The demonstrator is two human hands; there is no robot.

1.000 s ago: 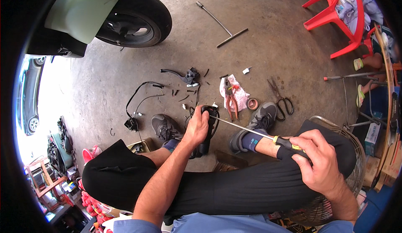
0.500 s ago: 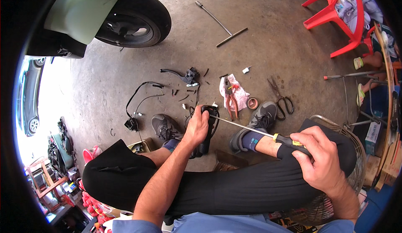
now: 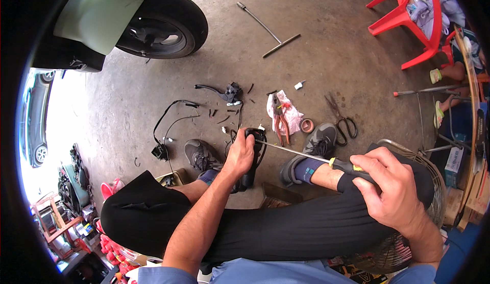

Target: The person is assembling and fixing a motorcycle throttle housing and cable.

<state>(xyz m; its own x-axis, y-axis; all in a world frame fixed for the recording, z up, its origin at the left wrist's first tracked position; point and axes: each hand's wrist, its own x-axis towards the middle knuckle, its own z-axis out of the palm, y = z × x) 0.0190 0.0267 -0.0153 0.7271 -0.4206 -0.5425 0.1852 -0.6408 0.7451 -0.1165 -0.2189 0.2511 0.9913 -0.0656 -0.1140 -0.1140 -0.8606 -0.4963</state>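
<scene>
My left hand (image 3: 241, 155) is closed around a black plastic part (image 3: 252, 167) held low between my shoes; its exact kind cannot be made out. A long screwdriver (image 3: 298, 152) slants across from the right, its black and yellow handle gripped in my right hand (image 3: 388, 184). The shaft's tip meets the black part right beside my left fingers, which hide the exact contact. Beyond lie a black brake lever assembly (image 3: 232, 94) and a loose black cable with a connector box (image 3: 160, 151). Short bits of black tubing are scattered around the lever.
Pliers (image 3: 280, 115) lie on a pinkish cloth, with a tape roll (image 3: 307, 125) and scissors (image 3: 343, 120) to their right. A T-handle wrench (image 3: 270, 33) is farther off. A vehicle wheel (image 3: 168, 26) stands upper left, a red chair (image 3: 408, 21) upper right, a wire fan guard (image 3: 436, 197) by my right knee.
My right hand and the screwdriver handle have shifted slightly up and left. My left hand and the black part stay almost where they were.
</scene>
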